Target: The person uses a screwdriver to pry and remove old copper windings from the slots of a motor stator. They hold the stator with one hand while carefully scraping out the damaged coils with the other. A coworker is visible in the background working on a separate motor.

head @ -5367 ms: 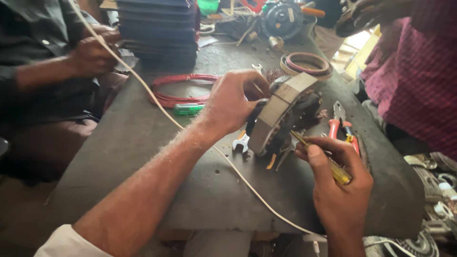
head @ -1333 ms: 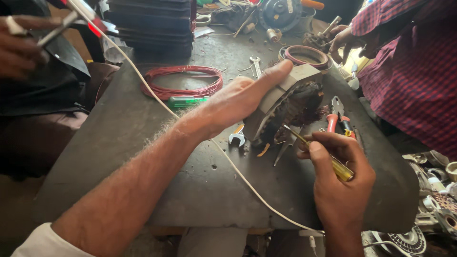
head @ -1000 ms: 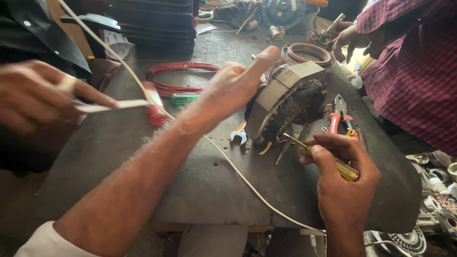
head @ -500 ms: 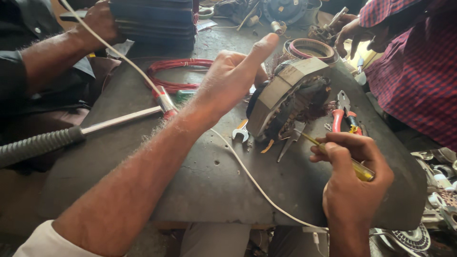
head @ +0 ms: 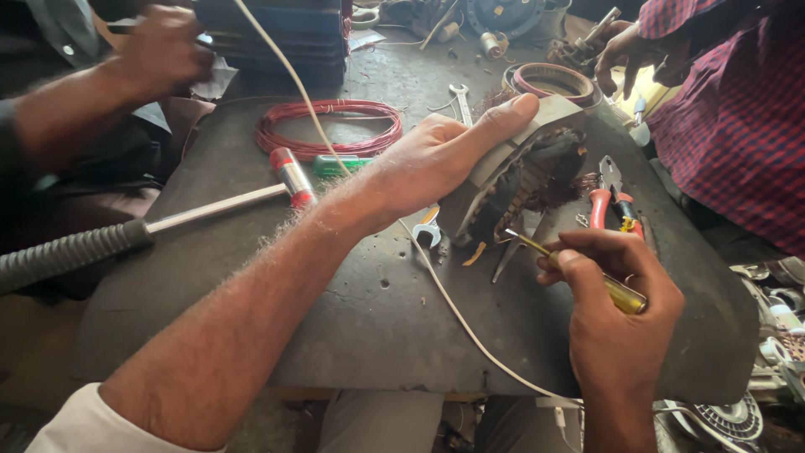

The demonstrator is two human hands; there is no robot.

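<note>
Stator (head: 524, 180) position: tilted on edge near the middle of the dark bench (head: 352, 327), its grey laminated rim uppermost and its winding face turned down and toward the wearer's right. The long axis of the rim runs from the lower left, near the small spanner (head: 428, 231), up to the far right.

Left hand (head: 436, 159): laid flat along the rim, fingers extended toward the far end, palm pressing on the outer face. It grips nothing; it steadies the part from the left and above.

Right hand (head: 616, 315): closed around the yellow handle of a screwdriver (head: 579, 268), held like a pen. The shaft points up and left, with the tip just at the lower edge of the windings. This hand is the nearer one to the working face; the stator lies ahead of it and to its left.

Surroundings: red-handled pliers (head: 608, 201) lie just right of the stator; a coil of red wire (head: 327, 126) lies behind the left wrist; a white cable (head: 453, 306) crosses the bench under the forearm.

Change against the frame half a second earlier: a hammer (head: 210, 210) with a ribbed grip and red head now rests on the bench at the left. Another person's hand (head: 163, 50) has drawn back toward the dark stack at the far left. Both of the wearer's hands keep their positions.
</note>
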